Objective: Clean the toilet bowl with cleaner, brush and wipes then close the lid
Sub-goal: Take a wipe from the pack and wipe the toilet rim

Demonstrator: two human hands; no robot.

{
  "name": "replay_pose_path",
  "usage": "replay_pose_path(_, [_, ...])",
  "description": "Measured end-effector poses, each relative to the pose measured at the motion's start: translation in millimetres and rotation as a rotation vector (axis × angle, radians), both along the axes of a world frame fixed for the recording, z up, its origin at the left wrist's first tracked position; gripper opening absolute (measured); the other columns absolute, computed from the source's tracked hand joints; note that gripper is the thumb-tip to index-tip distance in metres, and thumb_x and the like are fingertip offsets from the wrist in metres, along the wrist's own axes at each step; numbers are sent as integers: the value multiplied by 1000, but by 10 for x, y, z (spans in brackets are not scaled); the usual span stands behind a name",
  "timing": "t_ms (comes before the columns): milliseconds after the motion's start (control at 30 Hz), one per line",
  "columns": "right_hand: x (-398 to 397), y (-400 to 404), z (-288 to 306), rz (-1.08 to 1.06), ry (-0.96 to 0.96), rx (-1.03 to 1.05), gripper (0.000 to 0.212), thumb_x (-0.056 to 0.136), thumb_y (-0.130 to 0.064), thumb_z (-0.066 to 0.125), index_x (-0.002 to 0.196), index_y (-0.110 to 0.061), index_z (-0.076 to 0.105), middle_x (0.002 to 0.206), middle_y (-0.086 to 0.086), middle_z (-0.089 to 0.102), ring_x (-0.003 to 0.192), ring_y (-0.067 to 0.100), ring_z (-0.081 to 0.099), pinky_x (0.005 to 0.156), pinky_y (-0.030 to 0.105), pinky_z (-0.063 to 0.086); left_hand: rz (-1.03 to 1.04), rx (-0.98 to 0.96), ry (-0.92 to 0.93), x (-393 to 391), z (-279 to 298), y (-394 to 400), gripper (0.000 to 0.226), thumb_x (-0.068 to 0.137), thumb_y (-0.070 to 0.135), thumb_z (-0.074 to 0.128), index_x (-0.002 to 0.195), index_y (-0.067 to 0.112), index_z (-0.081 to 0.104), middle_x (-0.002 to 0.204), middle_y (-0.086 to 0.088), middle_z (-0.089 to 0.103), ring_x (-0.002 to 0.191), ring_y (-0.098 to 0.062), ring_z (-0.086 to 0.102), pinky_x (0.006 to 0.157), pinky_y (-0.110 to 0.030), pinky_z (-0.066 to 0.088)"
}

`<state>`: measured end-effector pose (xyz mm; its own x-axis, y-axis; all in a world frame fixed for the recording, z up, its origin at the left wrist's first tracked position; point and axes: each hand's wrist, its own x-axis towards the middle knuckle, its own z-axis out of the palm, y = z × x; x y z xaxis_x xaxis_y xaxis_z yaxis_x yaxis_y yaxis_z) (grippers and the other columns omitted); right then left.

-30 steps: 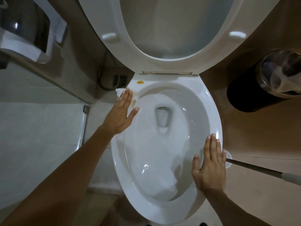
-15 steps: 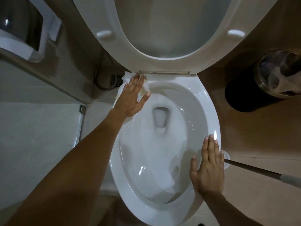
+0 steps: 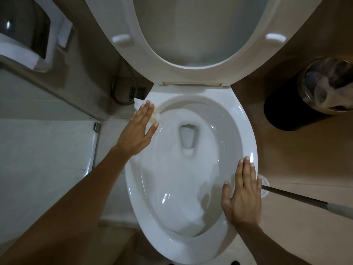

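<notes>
The white toilet bowl (image 3: 236, 115) fills the middle of the view, with its seat (image 3: 122, 54) and lid (image 3: 191, 31) raised at the top. My left hand (image 3: 138, 131) lies flat with straight fingers on the bowl's left rear rim, pressing a white wipe (image 3: 138, 104) that pokes out beyond the fingertips and shows a yellowish smear beside the thumb. My right hand (image 3: 242, 196) rests flat and open on the right rim. A brush handle (image 3: 298, 197) slants in from the right, its end just behind my right hand.
A round bin (image 3: 313, 96) with crumpled paper stands on the floor at the right. A wall paper dispenser (image 3: 28, 35) hangs at the upper left. A hose (image 3: 124, 83) loops beside a floor drain grate (image 3: 138, 92) left of the bowl. A low white wall runs along the left.
My left hand slid the wipe up to the rear left corner over the yellow spot, then drew back down the left rim; the spot is gone. My right hand stayed put.
</notes>
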<state>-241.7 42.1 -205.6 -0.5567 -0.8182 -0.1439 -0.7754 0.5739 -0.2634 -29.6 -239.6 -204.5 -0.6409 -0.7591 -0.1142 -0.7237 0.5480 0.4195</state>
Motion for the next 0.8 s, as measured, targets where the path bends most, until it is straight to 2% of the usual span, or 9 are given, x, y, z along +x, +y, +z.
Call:
replay_pose_path(100, [4, -4, -4, -2, -1, 1, 72, 89, -39, 27, 153, -8, 14, 162, 2, 3, 149, 15, -1, 120, 42, 8, 0, -13, -11, -121, 0, -57, 72, 94, 59, 15, 153, 17, 6, 160, 5, -1, 146, -7, -4, 119, -35, 5])
replay_pose_path(200, [-2, -5, -15, -3, 7, 6, 72, 89, -39, 28, 153, -8, 15, 162, 3, 5, 149, 16, 2, 119, 46, 13, -48, -1, -7, -414, -7, -188, 75, 93, 59, 15, 153, 13, 9, 160, -1, 2, 147, -11, -2, 120, -35, 4])
replay_pose_path(333, [-2, -6, -10, 1, 3, 10, 73, 89, -39, 28, 153, -8, 14, 162, 4, 5, 149, 16, 1, 118, 48, 16, -65, 22, 16, -779, 12, -263, 71, 96, 52, 24, 153, 12, 9, 160, -4, 5, 147, -17, 0, 119, -39, 5])
replay_pose_path(533, [-3, -4, -10, 1, 6, 6, 73, 89, -38, 29, 153, -8, 13, 162, 2, 4, 149, 16, 1, 118, 48, 17, -126, 36, 10, -998, 11, -245, 69, 99, 49, 31, 153, 14, 4, 160, -3, 1, 147, -15, -4, 117, -33, -2])
replay_pose_path(800, [-14, 8, -30, 0, 1, 17, 72, 90, -39, 28, 154, -10, 13, 162, 2, 4, 149, 17, 2, 118, 49, 16, -296, -31, -39, -1310, 32, -240, 70, 98, 52, 26, 153, 14, 4, 160, -3, 2, 147, -14, -2, 119, -33, 0])
